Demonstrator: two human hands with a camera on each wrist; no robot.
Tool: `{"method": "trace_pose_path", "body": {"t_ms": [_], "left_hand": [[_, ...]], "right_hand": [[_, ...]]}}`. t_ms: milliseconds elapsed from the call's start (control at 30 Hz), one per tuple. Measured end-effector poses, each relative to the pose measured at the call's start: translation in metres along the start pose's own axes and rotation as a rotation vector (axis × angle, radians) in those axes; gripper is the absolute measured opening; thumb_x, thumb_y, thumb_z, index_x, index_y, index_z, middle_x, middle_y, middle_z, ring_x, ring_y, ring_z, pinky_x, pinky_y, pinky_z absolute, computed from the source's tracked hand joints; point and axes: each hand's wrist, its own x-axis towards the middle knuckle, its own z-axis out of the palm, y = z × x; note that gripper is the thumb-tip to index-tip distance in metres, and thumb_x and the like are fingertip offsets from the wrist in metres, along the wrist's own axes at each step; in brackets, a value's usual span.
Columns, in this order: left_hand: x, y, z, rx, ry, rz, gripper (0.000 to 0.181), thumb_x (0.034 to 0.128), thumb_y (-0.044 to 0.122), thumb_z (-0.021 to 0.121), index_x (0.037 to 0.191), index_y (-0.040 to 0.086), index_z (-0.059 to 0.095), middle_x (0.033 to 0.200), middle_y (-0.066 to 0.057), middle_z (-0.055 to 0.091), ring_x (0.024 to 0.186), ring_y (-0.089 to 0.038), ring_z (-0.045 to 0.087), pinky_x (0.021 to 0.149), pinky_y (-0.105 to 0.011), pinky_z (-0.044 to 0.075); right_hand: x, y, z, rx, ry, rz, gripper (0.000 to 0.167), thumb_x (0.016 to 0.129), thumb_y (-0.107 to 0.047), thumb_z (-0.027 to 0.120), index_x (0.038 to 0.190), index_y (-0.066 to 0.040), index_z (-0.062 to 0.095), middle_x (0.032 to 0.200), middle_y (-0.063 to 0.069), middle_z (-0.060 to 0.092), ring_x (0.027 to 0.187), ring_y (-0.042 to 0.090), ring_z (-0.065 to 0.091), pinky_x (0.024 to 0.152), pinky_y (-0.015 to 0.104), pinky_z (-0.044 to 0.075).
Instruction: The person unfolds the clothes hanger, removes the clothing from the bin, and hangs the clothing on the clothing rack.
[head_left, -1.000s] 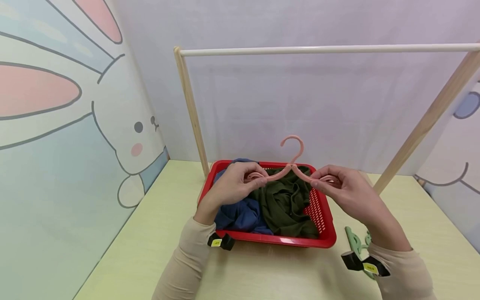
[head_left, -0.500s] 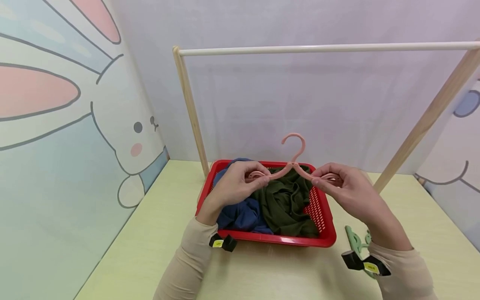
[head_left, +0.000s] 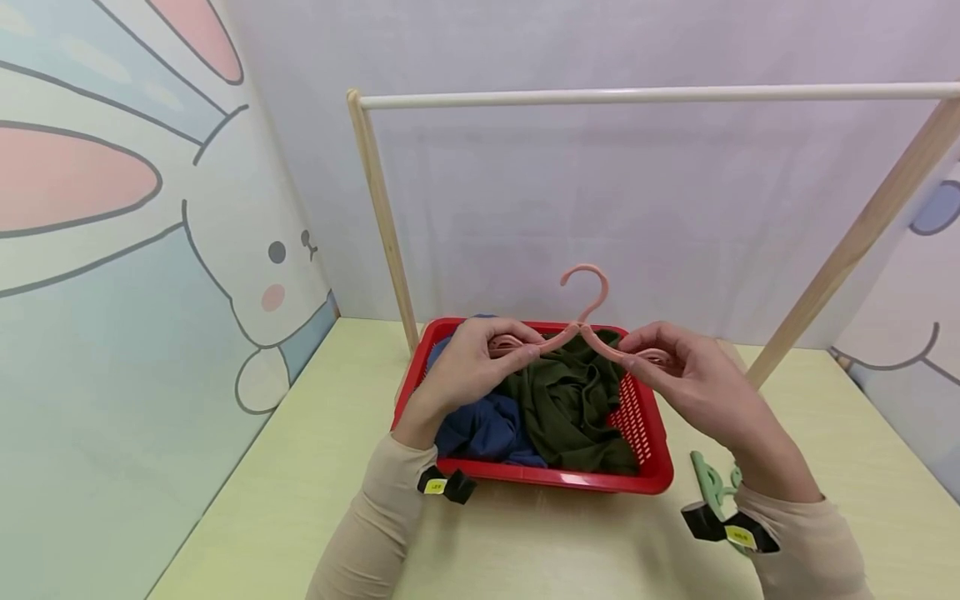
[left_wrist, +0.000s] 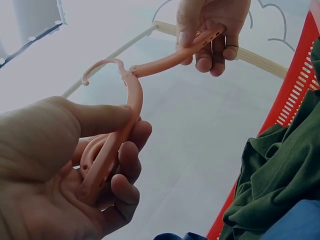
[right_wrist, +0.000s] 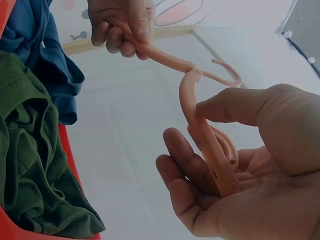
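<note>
Pink hanger (left_wrist: 135,93) btwn L hand (head_left: 472,362) & R hand (head_left: 697,379), each pinching one arm, thumb vs fingers; hook (head_left: 586,267) above fingertips, midway; red basket (head_left: 543,476) w/ cloth (head_left: 566,408) under.

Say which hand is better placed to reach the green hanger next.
Probably the right hand: it is nearer the green hanger than the left hand, though both grip the pink hanger.

Hanger (left_wrist: 135,95) smooth plastic — green garment (head_left: 568,408) matt cloth
</note>
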Motion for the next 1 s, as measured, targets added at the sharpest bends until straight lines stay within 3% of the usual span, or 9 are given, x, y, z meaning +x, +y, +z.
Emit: {"method": "trace_pose_path", "body": {"t_ms": [300,567,700,800,1000], "left_hand": [[0.000,-0.001,-0.003,-0.013,0.013,-0.006,0.019,0.1081,0.014,0.075,0.123,0.004,0.080,0.117,-0.012,0.080,0.104,-0.038,0.080,0.094,-0.033,0.065],[0.000,-0.001,-0.004,-0.006,0.010,-0.009,0.020,0.1081,0.013,0.074,0.124,0.003,0.080,0.119,-0.012,0.080,0.106,-0.041,0.080,0.094,-0.033,0.064],[0.000,-0.002,-0.004,-0.005,0.008,-0.008,0.020,0.1080,0.013,0.074,0.124,0.003,0.080,0.118,-0.012,0.080,0.104,-0.039,0.080,0.093,-0.032,0.064],[0.001,-0.003,-0.006,-0.003,0.012,-0.009,0.019,0.1078,0.014,0.075,0.124,0.004,0.080,0.117,-0.014,0.081,0.101,-0.032,0.080,0.092,-0.033,0.064],[-0.001,-0.005,-0.013,0.004,0.017,-0.025,0.017,0.1079,0.017,0.076,0.121,0.008,0.082,0.116,-0.013,0.081,0.097,-0.019,0.078,0.088,-0.034,0.063]], "right_hand": [[-0.001,0.002,0.000,-0.006,0.022,0.009,0.021,0.115,-0.027,0.066,0.123,-0.008,0.063,0.105,0.017,0.067,0.076,0.020,0.053,0.060,0.034,0.044],[-0.002,0.002,0.000,0.017,0.020,0.003,0.023,0.118,-0.029,0.058,0.124,-0.007,0.062,0.113,0.016,0.067,0.094,0.022,0.058,0.074,0.031,0.049],[-0.002,0.002,-0.002,0.034,0.050,-0.003,0.027,0.119,-0.031,0.055,0.126,-0.006,0.062,0.118,0.010,0.073,0.108,0.017,0.064,0.088,0.022,0.051],[-0.002,0.003,-0.003,0.080,0.051,-0.021,0.029,0.120,-0.029,0.053,0.125,-0.001,0.060,0.121,0.006,0.076,0.115,0.014,0.068,0.097,0.016,0.051],[-0.001,0.006,-0.011,0.125,0.052,-0.033,0.027,0.120,-0.025,0.055,0.123,0.001,0.059,0.118,0.001,0.076,0.105,0.014,0.070,0.092,0.016,0.054]]}}
